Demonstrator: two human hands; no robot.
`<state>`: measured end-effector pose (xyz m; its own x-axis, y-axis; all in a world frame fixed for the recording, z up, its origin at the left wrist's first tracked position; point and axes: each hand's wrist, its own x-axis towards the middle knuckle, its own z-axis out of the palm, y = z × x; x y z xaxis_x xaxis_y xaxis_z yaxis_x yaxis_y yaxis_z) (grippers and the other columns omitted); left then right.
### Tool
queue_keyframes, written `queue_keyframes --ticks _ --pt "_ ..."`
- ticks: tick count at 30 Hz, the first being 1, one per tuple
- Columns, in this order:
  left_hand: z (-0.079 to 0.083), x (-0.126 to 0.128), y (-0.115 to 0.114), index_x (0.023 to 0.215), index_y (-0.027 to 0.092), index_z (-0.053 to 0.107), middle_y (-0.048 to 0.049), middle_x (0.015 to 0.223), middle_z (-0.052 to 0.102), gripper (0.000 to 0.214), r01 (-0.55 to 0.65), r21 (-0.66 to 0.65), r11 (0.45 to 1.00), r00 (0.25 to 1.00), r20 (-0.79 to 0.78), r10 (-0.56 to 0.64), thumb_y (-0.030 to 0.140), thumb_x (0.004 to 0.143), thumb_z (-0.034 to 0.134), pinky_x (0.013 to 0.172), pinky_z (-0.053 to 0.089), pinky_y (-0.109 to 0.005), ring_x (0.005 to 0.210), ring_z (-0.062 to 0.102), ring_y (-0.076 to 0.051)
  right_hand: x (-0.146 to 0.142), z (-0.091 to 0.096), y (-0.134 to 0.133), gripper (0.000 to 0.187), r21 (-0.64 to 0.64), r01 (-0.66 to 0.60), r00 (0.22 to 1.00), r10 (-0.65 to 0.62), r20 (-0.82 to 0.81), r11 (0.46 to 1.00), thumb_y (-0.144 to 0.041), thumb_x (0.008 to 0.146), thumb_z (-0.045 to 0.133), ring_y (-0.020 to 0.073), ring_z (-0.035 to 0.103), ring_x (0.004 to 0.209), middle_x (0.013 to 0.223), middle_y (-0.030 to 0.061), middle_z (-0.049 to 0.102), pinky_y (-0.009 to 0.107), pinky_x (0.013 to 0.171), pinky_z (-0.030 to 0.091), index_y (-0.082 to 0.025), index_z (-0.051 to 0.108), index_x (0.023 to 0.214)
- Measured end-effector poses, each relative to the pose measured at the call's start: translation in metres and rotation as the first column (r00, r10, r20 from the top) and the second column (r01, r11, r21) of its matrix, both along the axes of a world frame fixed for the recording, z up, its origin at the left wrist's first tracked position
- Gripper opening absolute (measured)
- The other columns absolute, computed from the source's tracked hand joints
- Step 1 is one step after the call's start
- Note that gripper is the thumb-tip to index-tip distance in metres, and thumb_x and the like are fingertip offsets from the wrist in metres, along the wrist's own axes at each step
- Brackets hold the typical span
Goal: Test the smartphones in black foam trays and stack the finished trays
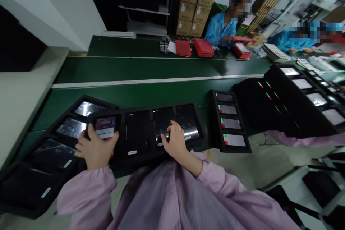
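My left hand (95,148) spans a small tablet (106,126) with a lit screen, thumb at its right edge and fingers at its left. This tablet lies at the left end of a black foam tray (151,114). Dark-screened tablets (136,131) fill the tray's other slots. Over the same tray, my right hand (175,140) rests on a dark tablet (161,116), thumb and fingers apart. A second foam tray (20,163) with several dark tablets lies at an angle to the left, partly under the first tray's end.
Right of the trays, another foam tray (215,115) holds tablets with lit pale screens. Beyond it are a black cloth-like cover (253,104) and more trays. Across the green bench (134,68), a co-worker (222,28) handles red items near red stacks (203,47).
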<state>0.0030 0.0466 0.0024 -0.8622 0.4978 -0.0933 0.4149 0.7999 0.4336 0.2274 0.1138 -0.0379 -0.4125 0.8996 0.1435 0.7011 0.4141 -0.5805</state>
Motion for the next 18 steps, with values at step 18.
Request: queue_keyframes --ticks 18 --pt "-0.004 -0.045 -0.035 0.148 0.001 0.051 -0.0302 0.14 0.061 0.1 -0.092 0.034 0.995 0.983 0.164 0.086 0.07 0.076 0.041 0.109 0.047 -0.064 0.131 0.058 -0.047 0.082 0.001 0.043 0.015 0.157 0.24 0.969 -0.246 0.023 0.958 -0.027 0.086 0.067 0.0395 0.054 0.126 0.105 0.0145 0.068 0.062 0.101 0.05 -0.024 0.053 0.091"
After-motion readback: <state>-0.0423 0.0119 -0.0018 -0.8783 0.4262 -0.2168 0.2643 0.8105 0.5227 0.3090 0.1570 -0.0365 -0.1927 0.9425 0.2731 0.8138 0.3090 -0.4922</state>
